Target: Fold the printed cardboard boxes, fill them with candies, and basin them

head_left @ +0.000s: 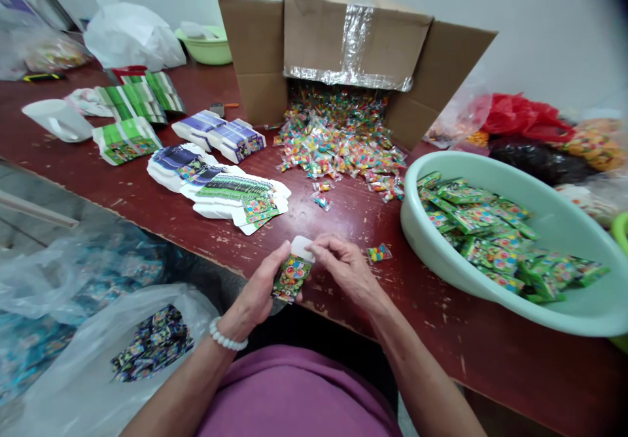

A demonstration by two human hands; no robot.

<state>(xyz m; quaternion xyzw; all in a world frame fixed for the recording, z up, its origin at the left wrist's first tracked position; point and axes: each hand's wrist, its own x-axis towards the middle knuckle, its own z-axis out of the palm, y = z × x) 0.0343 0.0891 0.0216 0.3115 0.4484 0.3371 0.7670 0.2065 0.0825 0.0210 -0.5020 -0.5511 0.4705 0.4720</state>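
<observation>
A small green printed box point(291, 277) with its white top flap up is held over the table's front edge. My left hand point(265, 280) grips it from the left side, thumb along its edge. The fingers of my right hand point(343, 263) are pinched together at the white flap; whether they hold anything besides it is hidden. Just right of my right hand a candy packet point(379, 252) lies on the table. Beyond my hands is a fanned row of flat green boxes point(235, 192). A heap of candy packets point(333, 142) spills from a cardboard box point(314, 41).
At the right stands a pale green basin point(451, 277) holding several green boxes. Bundled cartons point(127, 139) and a white mug point(57, 120) are at the left. Below the table's left edge is a plastic bag point(73, 384) with dark packets.
</observation>
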